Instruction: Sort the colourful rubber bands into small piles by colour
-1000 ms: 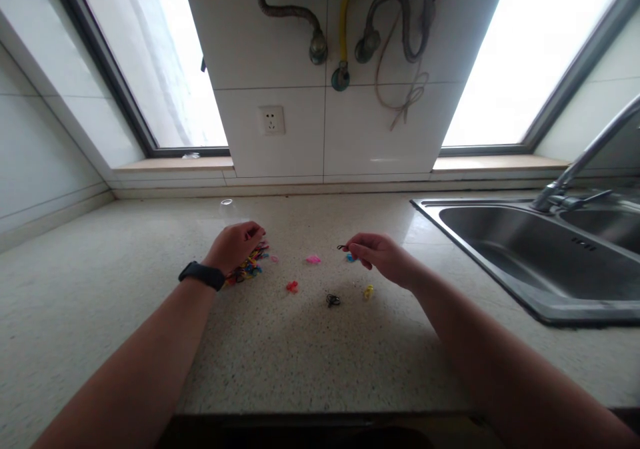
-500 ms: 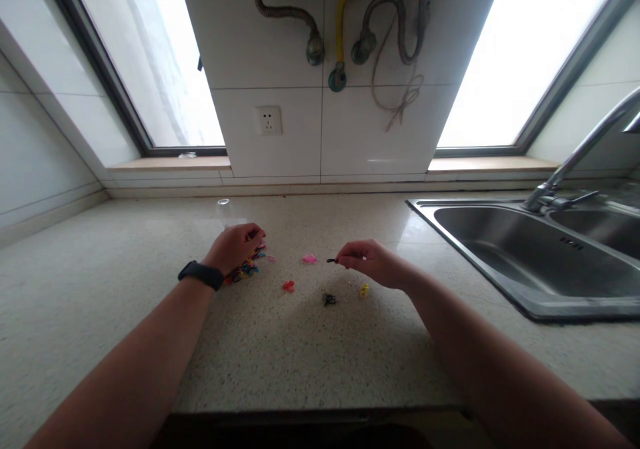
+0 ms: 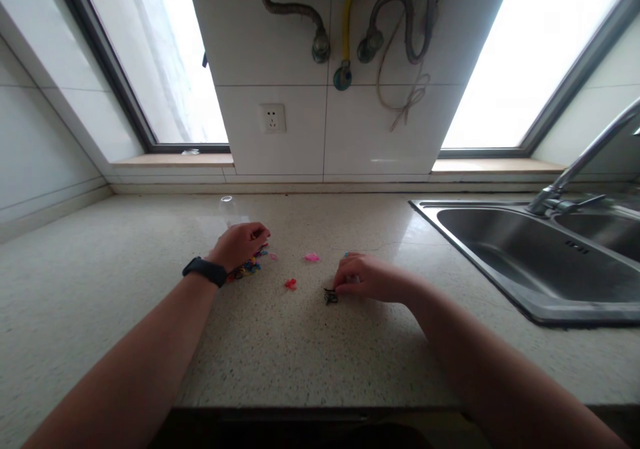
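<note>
My right hand point(image 3: 364, 277) is low over the counter, thumb and fingers pinched on a black rubber band at the edge of a small black rubber band pile point(image 3: 331, 297). A tiny blue piece point(image 3: 347, 254) shows by its far knuckles. My left hand point(image 3: 244, 244), wearing a dark wristband point(image 3: 205, 271), curls its fingers above a mixed heap of coloured rubber bands point(image 3: 253, 264); what they hold, if anything, is hidden. A pale pink band point(image 3: 273, 257) lies beside that heap. Between my hands are a bright pink cluster point(image 3: 312, 257) and a red cluster point(image 3: 291, 284).
A clear cup-like container point(image 3: 227, 210) stands behind my left hand. To the right is a steel sink point(image 3: 500, 262) with a tap point(image 3: 575, 162). The tiled wall carries a socket point(image 3: 273, 118) and pipes. The counter's front edge point(image 3: 320, 408) is near me.
My right hand has come down and nearer with the black band, to the black pile, now covering the yellow bands. My left hand stays almost still. The view has shifted slightly.
</note>
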Demonstrator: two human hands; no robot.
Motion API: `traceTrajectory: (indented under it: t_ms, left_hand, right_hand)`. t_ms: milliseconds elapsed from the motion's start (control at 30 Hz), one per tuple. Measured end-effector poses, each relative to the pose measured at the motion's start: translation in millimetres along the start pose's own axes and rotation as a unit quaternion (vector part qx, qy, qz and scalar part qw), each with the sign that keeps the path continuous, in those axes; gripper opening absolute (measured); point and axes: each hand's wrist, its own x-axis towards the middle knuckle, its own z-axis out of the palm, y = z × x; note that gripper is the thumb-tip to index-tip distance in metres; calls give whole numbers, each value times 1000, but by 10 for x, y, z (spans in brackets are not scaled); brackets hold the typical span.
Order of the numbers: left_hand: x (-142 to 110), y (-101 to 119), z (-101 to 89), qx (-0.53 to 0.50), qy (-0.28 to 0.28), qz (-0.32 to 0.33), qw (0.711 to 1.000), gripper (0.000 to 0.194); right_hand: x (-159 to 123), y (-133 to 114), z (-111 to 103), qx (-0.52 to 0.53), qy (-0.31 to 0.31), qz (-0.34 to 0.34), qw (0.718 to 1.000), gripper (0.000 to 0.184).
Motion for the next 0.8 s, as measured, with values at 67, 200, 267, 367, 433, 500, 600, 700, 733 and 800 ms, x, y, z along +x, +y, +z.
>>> traceTrajectory:
  t_ms: [67, 200, 267, 367, 433, 500, 600, 700, 733, 800]
  left_hand:
    - [0, 0, 3, 1, -3, -2, 1000, 32]
    - [-3, 9, -7, 1, -3, 0, 1000, 32]
    - [-6, 15, -20, 2, -2, 5, 1000, 33]
    - [-8, 18, -37, 3, -6, 11, 1000, 33]
    - [-9, 15, -42, 4, -10, 12, 1000, 33]
    - [-8, 13, -41, 9, -9, 13, 1000, 33]
    - [-10, 19, -44, 14, -9, 11, 1000, 32]
    - [-12, 23, -57, 20, -9, 6, 1000, 32]
    - [-13, 19, -63, 24, -8, 6, 1000, 32]
    - [-11, -1, -74, 36, -4, 11, 999, 32]
  right_hand:
    - [-2, -18, -4, 4, -3, -4, 1000, 17]
    - [-64, 22, -60, 24, 17, 23, 999, 19]
    - [-125, 81, -115, 37, 14, 62, 997, 21]
    - [-222, 183, -199, 54, -27, 122, 991, 22]
    - [-270, 241, -232, 67, -57, 145, 985, 24]
    - [-295, 285, -240, 82, -74, 156, 982, 29]
    - [-303, 335, -223, 96, -81, 162, 979, 32]
    - [-302, 381, -199, 99, -78, 164, 978, 28]
    - [-303, 395, -194, 97, -75, 164, 979, 27]
    - [-307, 413, -189, 92, -69, 169, 979, 25]
